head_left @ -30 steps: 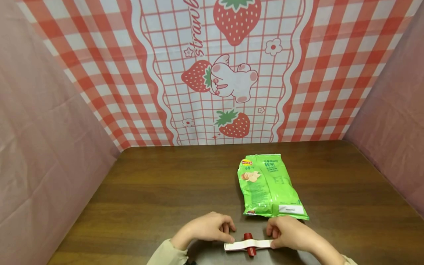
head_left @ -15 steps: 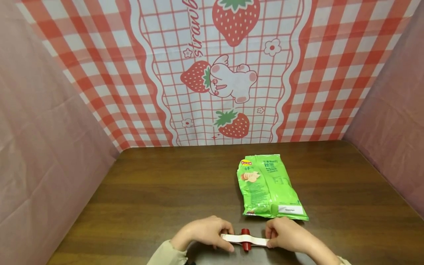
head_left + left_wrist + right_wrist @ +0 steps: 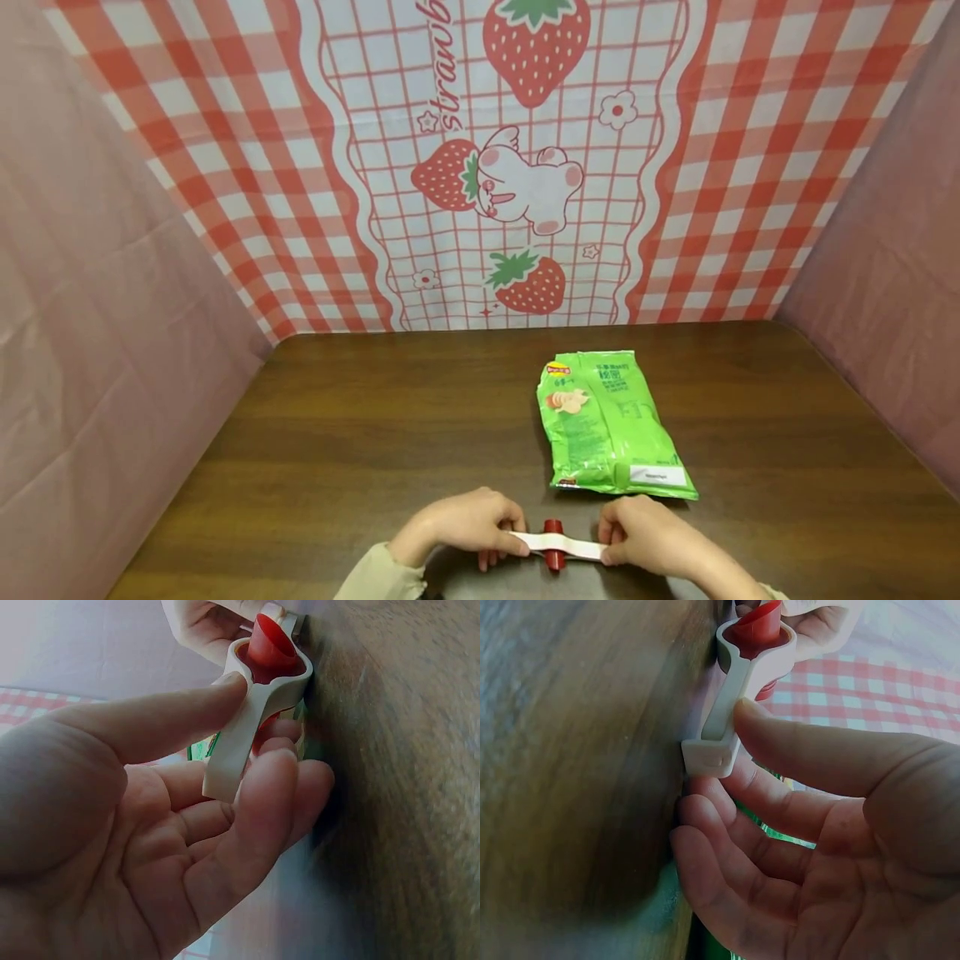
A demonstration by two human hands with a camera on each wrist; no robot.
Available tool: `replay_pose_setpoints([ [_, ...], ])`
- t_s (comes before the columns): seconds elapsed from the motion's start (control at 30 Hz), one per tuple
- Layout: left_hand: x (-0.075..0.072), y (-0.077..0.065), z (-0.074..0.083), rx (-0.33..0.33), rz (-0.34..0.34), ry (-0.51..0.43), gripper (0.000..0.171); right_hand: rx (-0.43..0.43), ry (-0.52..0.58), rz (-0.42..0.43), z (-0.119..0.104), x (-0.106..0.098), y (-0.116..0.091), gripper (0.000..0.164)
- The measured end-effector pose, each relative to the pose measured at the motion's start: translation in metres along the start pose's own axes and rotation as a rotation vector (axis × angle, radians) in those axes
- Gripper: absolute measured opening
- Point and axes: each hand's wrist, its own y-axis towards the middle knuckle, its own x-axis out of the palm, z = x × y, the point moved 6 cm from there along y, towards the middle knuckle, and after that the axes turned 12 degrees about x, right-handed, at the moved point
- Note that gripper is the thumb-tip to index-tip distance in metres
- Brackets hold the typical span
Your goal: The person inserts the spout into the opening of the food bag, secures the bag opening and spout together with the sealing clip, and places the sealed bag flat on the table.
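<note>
Low in the head view, a white bag clip [image 3: 581, 547] with a red spout [image 3: 554, 561] through its middle is held between the two hands. The left hand [image 3: 472, 521] pinches the clip's left end; in the left wrist view its thumb [image 3: 180, 709] presses along the white bar and the fingers curl beneath. The right hand [image 3: 648, 533] pinches the other end, where the right wrist view shows a small hooked latch [image 3: 709, 759] beside the fingertips. The red spout [image 3: 759, 626] sticks out of a rounded white ring there. The clip is close over the table.
A green chip bag [image 3: 615, 425] lies on the brown wooden table [image 3: 390, 417], just beyond the right hand. Behind the table hangs a red-checked strawberry cloth [image 3: 465, 300], and pink fabric [image 3: 135, 333] walls both sides.
The clip has shifted slightly left, and the left hand covers more of its end, its thumb now over the bar. The right hand has moved slightly left. The chip bag stays in place.
</note>
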Motion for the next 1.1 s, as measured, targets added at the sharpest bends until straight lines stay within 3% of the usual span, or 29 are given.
replay_pose_setpoints([
  [0.23, 0.000, -0.001, -0.001, -0.002, -0.006, -0.086, 0.013, 0.000, -0.007, -0.007, -0.002, 0.000, -0.001, 0.017],
  [0.4, -0.001, -0.002, -0.001, 0.005, -0.004, -0.077, 0.013, -0.007, -0.027, 0.015, -0.003, 0.001, -0.002, 0.018],
  [0.7, 0.000, -0.003, -0.003, 0.022, 0.000, -0.091, 0.012, 0.001, -0.032, -0.031, -0.004, 0.006, -0.005, 0.022],
  [1.1, -0.015, -0.008, -0.002, 0.023, 0.031, -0.046, 0.012, 0.001, 0.028, -0.031, -0.009, 0.004, -0.002, 0.021],
])
